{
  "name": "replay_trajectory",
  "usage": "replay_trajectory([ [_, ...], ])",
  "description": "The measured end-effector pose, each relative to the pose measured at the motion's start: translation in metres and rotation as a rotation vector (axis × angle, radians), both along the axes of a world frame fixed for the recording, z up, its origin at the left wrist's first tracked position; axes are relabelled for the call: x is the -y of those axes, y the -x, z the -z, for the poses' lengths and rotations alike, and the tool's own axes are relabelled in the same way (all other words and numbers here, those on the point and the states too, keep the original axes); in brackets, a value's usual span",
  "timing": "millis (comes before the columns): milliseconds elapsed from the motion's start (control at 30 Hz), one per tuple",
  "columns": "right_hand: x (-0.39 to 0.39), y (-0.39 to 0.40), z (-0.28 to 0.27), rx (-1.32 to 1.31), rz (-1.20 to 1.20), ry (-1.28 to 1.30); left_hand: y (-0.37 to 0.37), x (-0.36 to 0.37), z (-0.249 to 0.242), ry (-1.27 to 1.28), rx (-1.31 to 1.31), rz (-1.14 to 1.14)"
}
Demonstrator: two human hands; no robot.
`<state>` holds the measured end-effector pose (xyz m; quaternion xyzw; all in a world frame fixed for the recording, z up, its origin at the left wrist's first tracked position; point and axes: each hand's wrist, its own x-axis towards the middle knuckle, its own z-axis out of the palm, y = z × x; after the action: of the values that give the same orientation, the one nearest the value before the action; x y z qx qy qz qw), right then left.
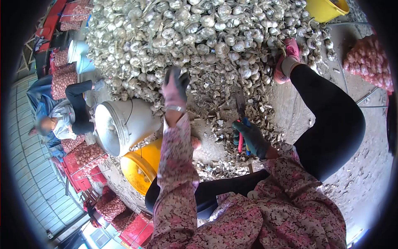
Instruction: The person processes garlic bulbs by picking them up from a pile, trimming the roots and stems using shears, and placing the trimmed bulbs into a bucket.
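Note:
A large heap of garlic bulbs (199, 29) with dry stalks lies in front of me. My left hand (175, 87), in a pink and grey glove, reaches out to the heap's near edge. Its fingers are stretched toward the bulbs, and nothing shows in them. My right hand (253, 139), in a dark green glove, is closed round garden shears (241, 143) with red and blue handles. The dark blades point away from me over cut stalks and scraps (219, 128). Some of the blades' outline blends into the litter.
Left of my left arm stand a tilted white bucket (137, 120) and a yellow bucket (139, 170). Another yellow bucket (327, 9) is at the top right. A red net sack of garlic (369, 62) lies right. A person (64, 120) sits at far left near more sacks.

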<state>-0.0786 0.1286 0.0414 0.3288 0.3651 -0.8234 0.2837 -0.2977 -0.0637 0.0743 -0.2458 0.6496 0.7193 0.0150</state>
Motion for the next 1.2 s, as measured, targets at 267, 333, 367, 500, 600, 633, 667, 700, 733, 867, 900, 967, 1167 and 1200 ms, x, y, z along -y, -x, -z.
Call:
replay_trajectory([
  [267, 0.001, 0.01, -0.004, -0.042, 0.005, -0.077, 0.123, -0.073, 0.037, 0.819, 0.16, 0.083],
  [333, -0.003, 0.007, 0.005, -0.089, 0.012, -0.063, 0.12, -0.089, 0.019, 0.805, 0.27, 0.056],
  [367, -0.006, 0.01, 0.004, -0.12, -0.039, -0.125, 0.118, -0.091, 0.019, 0.802, 0.322, 0.043],
  [500, -0.019, 0.022, -0.019, -0.395, -0.244, -0.674, 0.04, -0.049, 0.031, -0.054, -0.095, 0.094],
  [600, -0.022, 0.018, -0.022, -0.642, -0.338, -1.064, -0.049, -0.013, 0.044, -0.225, -0.114, 0.225],
  [633, -0.023, 0.019, -0.026, -0.732, -0.385, -1.178, -0.078, -0.002, 0.055, -0.207, -0.104, 0.255],
  [667, -0.023, 0.019, -0.028, -0.825, -0.434, -1.29, -0.105, 0.0, 0.052, -0.191, -0.093, 0.284],
  [700, -0.02, 0.016, -0.026, -0.896, -0.453, -1.376, -0.134, -0.001, 0.05, -0.232, -0.149, 0.251],
  [733, -0.018, 0.011, -0.026, -0.896, -0.469, -1.374, -0.155, 0.004, 0.045, -0.217, -0.148, 0.29],
  [867, -0.006, -0.006, -0.034, -0.986, -0.787, -1.423, -0.212, 0.003, 0.053, 0.164, -0.12, 0.225],
  [900, -0.003, -0.012, -0.033, -1.002, -0.83, -1.421, -0.222, 0.006, 0.058, 0.146, -0.052, 0.199],
  [967, 0.001, -0.021, -0.031, -1.02, -0.88, -1.429, -0.232, 0.003, 0.046, 0.115, 0.011, 0.17],
  [1167, 0.004, -0.033, -0.035, -0.893, -1.063, -1.268, -0.239, 0.005, 0.027, 0.689, -0.035, 0.321],
  [1200, 0.004, -0.035, -0.029, -0.91, -1.022, -1.265, -0.239, 0.004, 0.026, 0.682, -0.02, 0.328],
])
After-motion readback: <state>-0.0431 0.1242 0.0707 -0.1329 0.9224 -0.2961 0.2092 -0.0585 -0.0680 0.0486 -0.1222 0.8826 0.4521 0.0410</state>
